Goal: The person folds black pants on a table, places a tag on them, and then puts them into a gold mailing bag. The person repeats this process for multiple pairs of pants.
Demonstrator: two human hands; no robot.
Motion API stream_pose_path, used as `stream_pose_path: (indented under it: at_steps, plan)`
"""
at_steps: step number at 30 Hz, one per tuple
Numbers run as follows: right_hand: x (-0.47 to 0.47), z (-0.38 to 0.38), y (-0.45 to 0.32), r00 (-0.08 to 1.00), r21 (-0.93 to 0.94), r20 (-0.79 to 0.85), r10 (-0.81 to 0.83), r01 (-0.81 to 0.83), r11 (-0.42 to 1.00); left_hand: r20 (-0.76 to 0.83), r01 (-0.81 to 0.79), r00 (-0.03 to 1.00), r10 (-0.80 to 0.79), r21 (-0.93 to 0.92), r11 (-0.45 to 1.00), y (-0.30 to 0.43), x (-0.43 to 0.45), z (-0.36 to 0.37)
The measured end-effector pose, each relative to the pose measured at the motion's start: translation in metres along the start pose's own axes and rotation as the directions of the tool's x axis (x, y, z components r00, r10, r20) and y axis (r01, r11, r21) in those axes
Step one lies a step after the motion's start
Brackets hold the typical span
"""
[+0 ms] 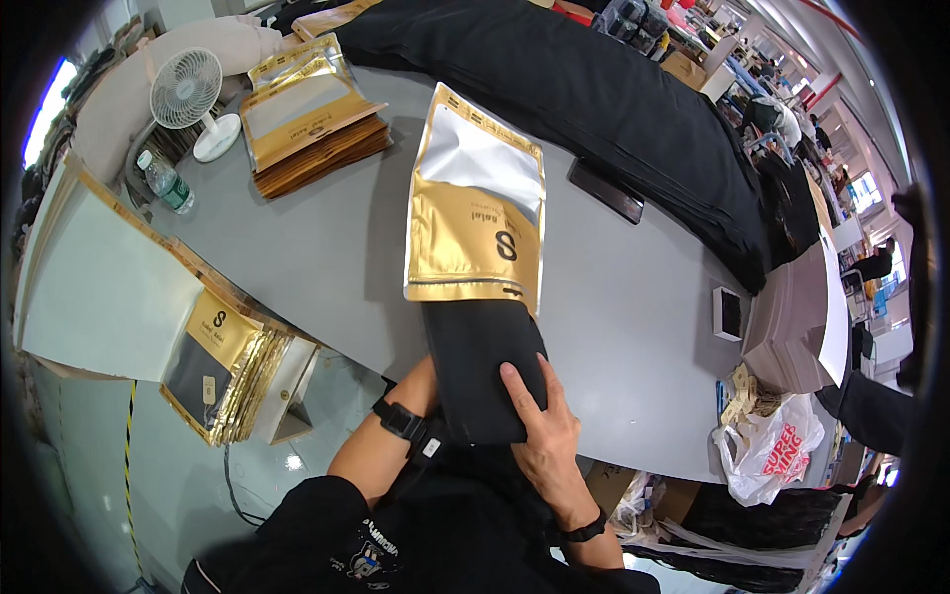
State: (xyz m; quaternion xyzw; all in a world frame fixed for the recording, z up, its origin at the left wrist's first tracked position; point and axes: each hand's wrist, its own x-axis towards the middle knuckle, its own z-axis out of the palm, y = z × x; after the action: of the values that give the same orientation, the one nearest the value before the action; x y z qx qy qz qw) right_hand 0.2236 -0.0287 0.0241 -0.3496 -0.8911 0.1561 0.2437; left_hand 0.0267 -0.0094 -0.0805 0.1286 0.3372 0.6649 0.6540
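Note:
A folded black fabric piece, perhaps a garment, lies in front of me with its far end inside the mouth of a gold and white plastic bag. My right hand grips the fabric at its near right side, thumb or finger flat on top. From the left, the wrist of my left hand goes under the fabric; the fingers are hidden. Printed lettering and a zip-type strip show on the bag, which rests over the grey table.
Beyond the bag stretches a long black fabric pile. A phone, stacked gold bags, a fan and a bottle stand around. Filled bags sit in a left-hand box; card sheets and a plastic carrier bag are right.

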Motion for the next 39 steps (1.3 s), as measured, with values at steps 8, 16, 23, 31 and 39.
stream_pose_path:
  at_steps: [8,16,23,31,39]
  plan:
    - [0.017,0.008,-0.009,0.995,-0.066,-0.027,0.098,-0.100,0.993,0.302,-0.382,0.797,0.524,0.923,0.049,0.018,-0.005,0.007]
    - [0.053,0.027,-0.023,0.980,0.222,0.157,0.122,-0.155,0.963,0.244,-0.367,0.927,0.286,0.419,0.831,0.006,-0.030,-0.028]
    - [0.078,0.087,-0.011,0.999,0.202,0.000,0.037,-0.036,0.979,0.504,-0.411,0.768,0.394,0.861,-0.301,0.011,-0.041,-0.020]
    - [0.133,0.147,0.076,0.974,0.129,-0.060,-0.218,0.224,0.966,0.473,-0.309,0.832,0.290,0.829,-0.466,0.015,-0.058,0.023]
    - [0.109,0.067,0.059,0.973,0.756,-0.007,0.230,-0.145,0.638,0.629,-0.623,0.401,0.666,0.720,-0.305,0.022,-0.093,0.017]
